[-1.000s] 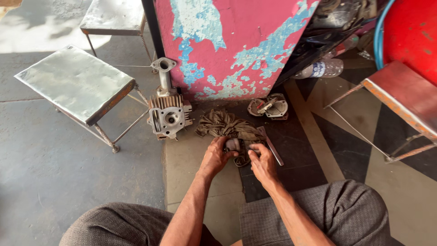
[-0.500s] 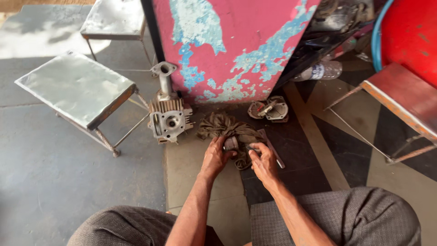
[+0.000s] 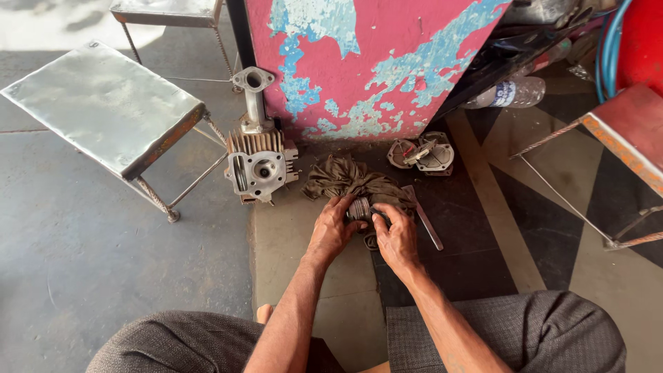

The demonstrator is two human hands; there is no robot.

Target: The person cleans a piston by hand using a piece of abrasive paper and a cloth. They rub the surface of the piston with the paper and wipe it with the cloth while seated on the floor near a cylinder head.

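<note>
Workshop floor, worn grey concrete w/ tan and black tiled patch (image 3: 476,228), peeling pink-and-blue painted metal cabinet (image 3: 359,62) behind. On the tiles near the knees: left hand (image 3: 331,228) and right hand (image 3: 395,238) both closed around small round ribbed grey metal part (image 3: 358,207), prob. a piston, fingers pressed onto its sides from left and right, thumbs close together on top. Part sits on/against crumpled olive-brown cloth rag (image 3: 345,178), lower half hidden by fingers, so exact shape can't be told. Handling guess: solid metal, stiff, fairly heavy for its bulk, likely oily so slippery; best taken round the ribbed wall w/ fingers opposed, or through the rag for friction; edges of grooves prob. easy to nick, so no knocking on tile. Rag soft, limp, bunches up, gives no support. Just right of hands, touching the rag's edge: flat grey metal bar tool (image 3: 423,217), lying slantwise. Further back toward cabinet: round grey metal engine cover w/ fittings (image 3: 423,153), apart from rag. Left of rag, near but not touching: finned aluminium cylinder head w/ upright pipe stub (image 3: 257,162), standing by leg of steel-topped stool (image 3: 103,103). Clear plastic bottle (image 3: 507,93) lying under dark sheet at right of cabinet. Red metal-framed stool (image 3: 625,135) far right. Grey-brown trousered knees at bottom edge.
</note>
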